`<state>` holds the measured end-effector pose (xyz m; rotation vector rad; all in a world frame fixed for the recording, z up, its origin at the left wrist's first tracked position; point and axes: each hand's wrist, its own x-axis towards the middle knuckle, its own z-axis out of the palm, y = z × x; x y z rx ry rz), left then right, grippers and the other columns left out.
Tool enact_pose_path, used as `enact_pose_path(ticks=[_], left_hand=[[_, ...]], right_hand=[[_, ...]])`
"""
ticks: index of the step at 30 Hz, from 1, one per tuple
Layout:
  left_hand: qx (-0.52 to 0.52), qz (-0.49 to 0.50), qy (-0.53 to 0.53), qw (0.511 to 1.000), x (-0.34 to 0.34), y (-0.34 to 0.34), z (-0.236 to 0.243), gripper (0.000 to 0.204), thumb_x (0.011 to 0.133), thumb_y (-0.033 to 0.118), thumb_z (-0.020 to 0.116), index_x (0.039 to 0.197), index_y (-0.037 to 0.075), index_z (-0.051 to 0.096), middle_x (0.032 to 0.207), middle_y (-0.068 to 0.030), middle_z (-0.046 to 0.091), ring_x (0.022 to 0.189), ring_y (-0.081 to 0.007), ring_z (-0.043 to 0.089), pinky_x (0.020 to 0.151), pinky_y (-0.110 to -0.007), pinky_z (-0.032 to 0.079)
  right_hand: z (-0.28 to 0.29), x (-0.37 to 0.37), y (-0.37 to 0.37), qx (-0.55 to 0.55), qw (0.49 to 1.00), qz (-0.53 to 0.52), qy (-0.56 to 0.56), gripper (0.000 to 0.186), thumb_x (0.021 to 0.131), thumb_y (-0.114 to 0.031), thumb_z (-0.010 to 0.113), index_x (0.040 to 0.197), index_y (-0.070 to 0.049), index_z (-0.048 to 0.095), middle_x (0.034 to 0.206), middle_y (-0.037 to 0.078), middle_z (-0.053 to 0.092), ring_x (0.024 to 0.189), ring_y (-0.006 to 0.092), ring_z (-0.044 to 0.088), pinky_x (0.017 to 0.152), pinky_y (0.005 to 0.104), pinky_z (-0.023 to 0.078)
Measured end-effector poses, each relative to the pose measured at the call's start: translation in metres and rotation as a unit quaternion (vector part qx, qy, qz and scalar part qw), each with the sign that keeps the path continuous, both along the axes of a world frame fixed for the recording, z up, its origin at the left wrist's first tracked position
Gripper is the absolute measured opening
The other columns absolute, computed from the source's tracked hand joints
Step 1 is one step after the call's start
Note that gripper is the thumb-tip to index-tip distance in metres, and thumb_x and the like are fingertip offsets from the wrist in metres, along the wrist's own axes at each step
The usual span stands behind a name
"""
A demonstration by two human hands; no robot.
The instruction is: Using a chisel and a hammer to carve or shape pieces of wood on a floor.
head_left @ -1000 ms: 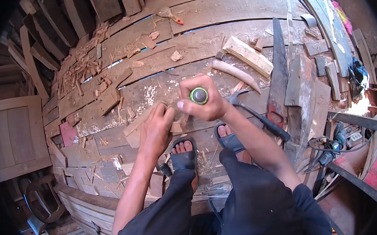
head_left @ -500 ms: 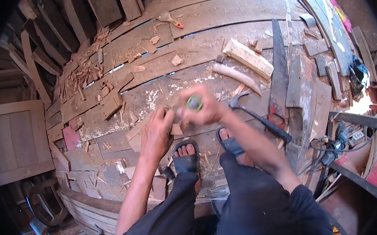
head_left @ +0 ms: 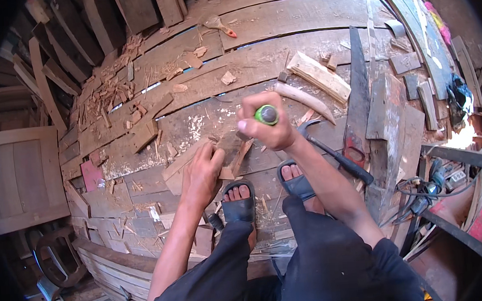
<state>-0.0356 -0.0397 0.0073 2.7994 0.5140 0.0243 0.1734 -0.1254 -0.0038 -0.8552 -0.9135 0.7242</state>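
My right hand (head_left: 264, 126) is closed around the upright handle (head_left: 266, 114) of a green-rimmed tool, seen end-on. The tool's working end is mostly hidden below my fist, over a wooden piece (head_left: 233, 154) lying on a lighter board. My left hand (head_left: 202, 167) grips the left end of that piece with curled fingers, just above my sandalled left foot (head_left: 238, 206). A claw hammer (head_left: 342, 160) lies right of my right hand, beside a red-handled handsaw (head_left: 355, 103). A curved pale piece (head_left: 304, 98) lies behind them.
Scraps and shavings are strewn over the plank floor (head_left: 276, 14). A paintbrush (head_left: 218, 26) lies at the back. Timber offcuts (head_left: 92, 21) stand at the back left, a panel (head_left: 22, 180) at left. A corded power tool (head_left: 431, 187) and metal frame (head_left: 459, 157) are at right.
My right fist with the tool has risen and moved slightly right, after a blurred movement, uncovering more of the wooden piece. My left hand stays on the wood.
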Motion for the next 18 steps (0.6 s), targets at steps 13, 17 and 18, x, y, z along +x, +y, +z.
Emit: enact_pose_path(ticks=[13,17,18], left_hand=[[-0.015,0.013,0.005,1.0,0.003,-0.002,-0.003,0.042,0.066,-0.007,0.073,0.101,0.008,0.054,0.104,-0.0121,0.056,0.105,-0.0373,0.061,0.076,-0.049,0.053],[-0.02,0.023,0.014,0.999,-0.006,-0.001,0.001,0.043,0.065,-0.008,0.072,0.101,0.007,0.054,0.103,-0.0119,0.056,0.104,-0.037,0.061,0.077,-0.049,0.052],[-0.005,0.026,0.013,1.0,-0.008,0.002,0.004,0.042,0.064,-0.008,0.072,0.1,0.007,0.053,0.103,-0.012,0.056,0.104,-0.037,0.061,0.077,-0.049,0.052]], right_hand=[[-0.051,-0.026,-0.003,-0.072,0.974,0.095,-0.192,0.026,0.081,-0.008,0.07,0.066,-0.004,0.049,0.057,0.002,0.049,0.052,0.0147,0.047,0.049,0.0336,0.038],[0.002,0.003,-0.002,0.054,0.993,-0.035,-0.097,0.031,0.083,-0.008,0.069,0.063,-0.006,0.046,0.05,0.0,0.044,0.044,0.0119,0.043,0.042,0.0307,0.033],[0.032,0.022,-0.007,0.037,0.991,0.001,-0.129,0.031,0.082,-0.006,0.068,0.061,-0.008,0.044,0.048,0.0,0.042,0.043,0.011,0.042,0.041,0.0309,0.032]])
